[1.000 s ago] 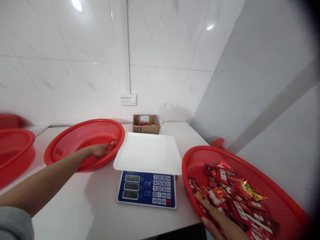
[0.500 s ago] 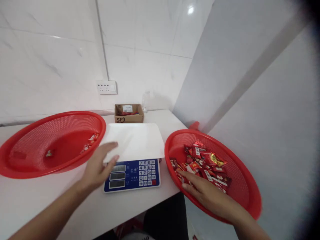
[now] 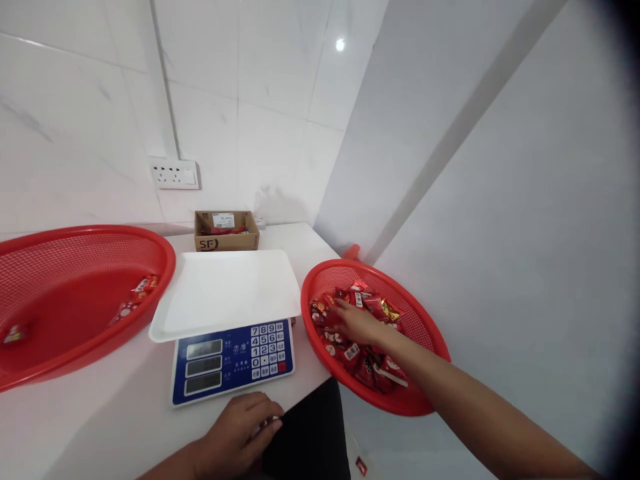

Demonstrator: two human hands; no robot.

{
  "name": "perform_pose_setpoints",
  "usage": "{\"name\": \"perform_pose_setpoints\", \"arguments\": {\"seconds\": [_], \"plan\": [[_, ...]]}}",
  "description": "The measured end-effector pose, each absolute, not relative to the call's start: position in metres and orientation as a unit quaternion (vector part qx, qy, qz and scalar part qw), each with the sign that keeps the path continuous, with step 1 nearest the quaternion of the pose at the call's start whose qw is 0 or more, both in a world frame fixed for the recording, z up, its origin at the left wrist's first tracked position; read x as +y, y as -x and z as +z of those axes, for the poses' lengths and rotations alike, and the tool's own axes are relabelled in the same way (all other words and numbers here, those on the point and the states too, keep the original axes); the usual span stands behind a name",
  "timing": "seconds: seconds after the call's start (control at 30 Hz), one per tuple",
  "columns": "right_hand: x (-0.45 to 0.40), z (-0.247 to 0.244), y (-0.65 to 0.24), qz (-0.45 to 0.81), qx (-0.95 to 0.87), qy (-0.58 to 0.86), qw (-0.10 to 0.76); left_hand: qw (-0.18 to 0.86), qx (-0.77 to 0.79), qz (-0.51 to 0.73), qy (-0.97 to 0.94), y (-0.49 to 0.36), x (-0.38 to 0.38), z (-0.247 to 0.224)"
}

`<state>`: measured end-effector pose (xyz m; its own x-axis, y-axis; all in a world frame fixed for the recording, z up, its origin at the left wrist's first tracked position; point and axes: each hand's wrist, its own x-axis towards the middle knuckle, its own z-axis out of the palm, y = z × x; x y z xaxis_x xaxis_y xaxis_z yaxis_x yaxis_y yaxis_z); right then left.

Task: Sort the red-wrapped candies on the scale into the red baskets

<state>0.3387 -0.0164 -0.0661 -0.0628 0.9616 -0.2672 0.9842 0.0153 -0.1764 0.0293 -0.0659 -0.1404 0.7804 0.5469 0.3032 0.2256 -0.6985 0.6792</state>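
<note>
My right hand (image 3: 359,325) is inside the right red basket (image 3: 440,347), among red candy packets (image 3: 353,353). Its fingers reach leftward, apart, touching the packets; the fingertips are partly lost among the wrappers. My left hand (image 3: 243,430) rests at the table's front edge, below the scale, its fingers curled toward the thumb. A small whitish bit shows between them, too little to name. Between the two baskets stands a digital scale (image 3: 233,360) with a blue keypad panel. On top of it is a bare white weighing tray (image 3: 233,290).
A larger red basket (image 3: 75,233) on the left holds a few small packets (image 3: 140,293). Behind the scale is a cardboard box (image 3: 227,243) with packets inside. A wall socket (image 3: 174,175) sits above it. A grey wall closes the right side.
My left hand has moved from beside the tray down to the table's front edge and curled up. My right hand has gone deeper among the packets. The view has shifted right.
</note>
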Motion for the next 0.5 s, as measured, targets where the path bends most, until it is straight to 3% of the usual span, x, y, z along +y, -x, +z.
{"name": "perform_pose_setpoints", "arguments": {"seconds": [0.13, 0.27, 0.5], "plan": [[0.011, -0.069, -0.368, -0.132, 0.662, -0.738, -0.021, 0.365, 0.243, 0.267, -0.858, -0.029, -0.063, -0.147], [0.027, -0.072, -0.372, -0.153, 0.620, -0.769, -0.018, 0.380, 0.256, 0.261, -0.849, -0.029, -0.062, -0.147], [0.036, -0.086, -0.341, -0.222, 0.697, -0.682, -0.015, 0.410, 0.267, 0.243, -0.838, -0.025, -0.061, -0.145]]}}
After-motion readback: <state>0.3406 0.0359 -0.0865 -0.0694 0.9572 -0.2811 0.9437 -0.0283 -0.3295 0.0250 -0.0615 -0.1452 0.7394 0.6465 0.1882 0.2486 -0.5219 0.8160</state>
